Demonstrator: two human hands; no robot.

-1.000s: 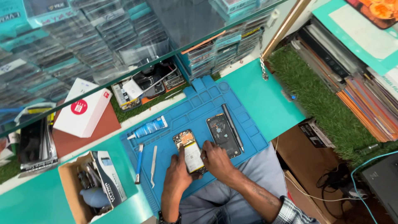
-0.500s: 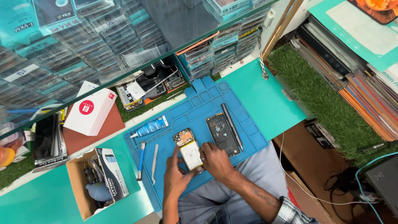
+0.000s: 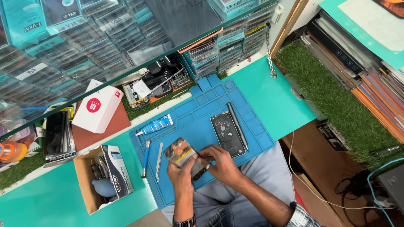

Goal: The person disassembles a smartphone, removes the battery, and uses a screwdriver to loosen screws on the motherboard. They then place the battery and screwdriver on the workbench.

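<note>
As both hands [image 3: 202, 166] clasp it, opened phone [image 3: 182, 152], orange and yellow innards

Both hands [image 3: 202, 166] on opened phone [image 3: 183, 153]

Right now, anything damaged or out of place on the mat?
Yes: a dark phone panel lies apart on the blue mat, while the left hand and right hand hold the opened phone, insides exposed. No spill.
</note>
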